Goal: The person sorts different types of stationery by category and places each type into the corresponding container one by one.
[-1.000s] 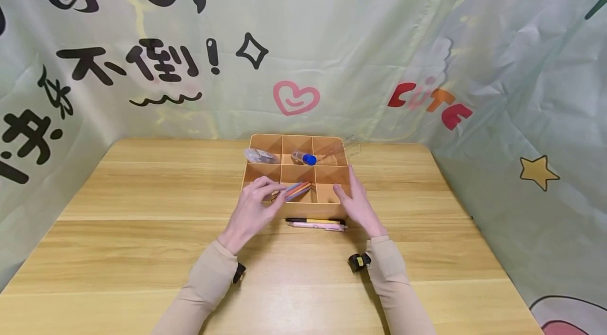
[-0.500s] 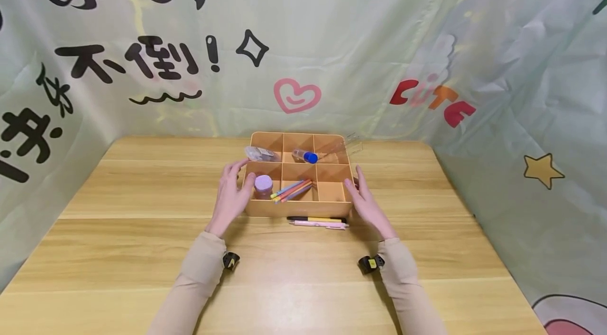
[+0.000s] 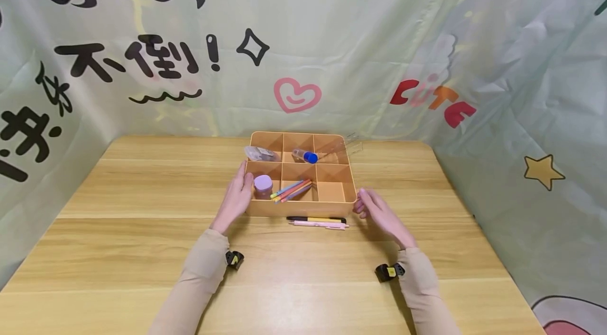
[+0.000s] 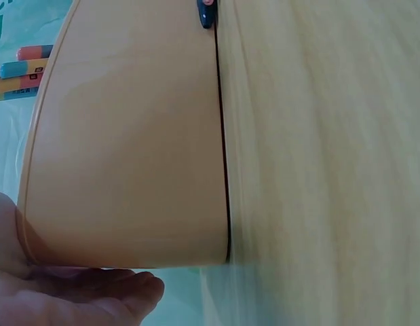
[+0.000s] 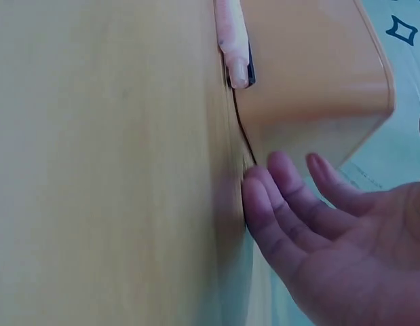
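A tan organizer box point(image 3: 299, 208) with six compartments stands at the back of the table. My left hand point(image 3: 234, 195) lies along its left side, the thumb by the rim; in the left wrist view the fingers point(image 4: 108, 292) run along the outer wall. My right hand point(image 3: 379, 211) is beside the front right corner, fingers loosely bent with nothing in them. A purple-lidded jar point(image 3: 263, 185) sits in the front left compartment. Several colourful sticks point(image 3: 293, 190) lean in the front middle one. In front of the box lie a pink pen point(image 3: 315, 224) and a black-and-yellow pen point(image 3: 313, 218).
The back compartments hold a clear bag-like item point(image 3: 260, 154), a clear tube with a blue cap point(image 3: 310, 157) and a transparent ruler-like piece point(image 3: 353, 146) jutting past the right rim. A printed cloth point(image 3: 355, 61) hangs close behind the wooden table point(image 3: 142, 208).
My left hand has gone from the colourful sticks to the box's left side, uncovering the jar. The right hand has drawn back toward me and rightward, its fingers bending more.
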### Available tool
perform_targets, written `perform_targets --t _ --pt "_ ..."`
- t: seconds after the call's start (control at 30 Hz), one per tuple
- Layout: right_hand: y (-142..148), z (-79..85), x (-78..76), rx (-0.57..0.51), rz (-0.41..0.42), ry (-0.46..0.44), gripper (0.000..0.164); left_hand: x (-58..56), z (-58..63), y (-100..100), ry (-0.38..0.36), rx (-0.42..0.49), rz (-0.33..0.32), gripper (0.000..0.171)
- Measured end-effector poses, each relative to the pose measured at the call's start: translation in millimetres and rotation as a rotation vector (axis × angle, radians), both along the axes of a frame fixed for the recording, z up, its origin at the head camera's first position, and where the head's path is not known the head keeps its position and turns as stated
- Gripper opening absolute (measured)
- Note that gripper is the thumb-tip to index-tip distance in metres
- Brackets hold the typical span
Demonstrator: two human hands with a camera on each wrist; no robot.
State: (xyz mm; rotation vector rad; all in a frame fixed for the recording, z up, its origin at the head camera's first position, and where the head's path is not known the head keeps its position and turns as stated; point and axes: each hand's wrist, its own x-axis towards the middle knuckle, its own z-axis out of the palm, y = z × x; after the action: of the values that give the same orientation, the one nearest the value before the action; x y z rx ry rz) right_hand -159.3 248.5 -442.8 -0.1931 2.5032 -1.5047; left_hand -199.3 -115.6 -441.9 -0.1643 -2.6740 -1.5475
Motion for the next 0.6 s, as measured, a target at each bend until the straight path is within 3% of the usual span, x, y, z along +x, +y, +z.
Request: perform_targets --t 0.17,0.27,0.4,0.6 --pt "5 0.9 8.3 0.075 0.100 -0.045 0.048 -0.2 -1.0 -1 -0.011 -0.014 -0.021 0.056" --pt "6 0.2 13.7 0.145 0.138 -0.013 0.036 0.1 -0.8 -1 -0.011 -0.017 -0.042 0.057" --pt "4 -3.9 18.0 0.179 0.188 0.114 0.021 0.4 -0.4 -1 -0.014 -0.020 -0.051 0.058" --pt "-4 -5.5 19.4 0.281 0.255 0.259 0.017 0.4 1.4 0 -0.025 -0.018 -0.050 0.059"
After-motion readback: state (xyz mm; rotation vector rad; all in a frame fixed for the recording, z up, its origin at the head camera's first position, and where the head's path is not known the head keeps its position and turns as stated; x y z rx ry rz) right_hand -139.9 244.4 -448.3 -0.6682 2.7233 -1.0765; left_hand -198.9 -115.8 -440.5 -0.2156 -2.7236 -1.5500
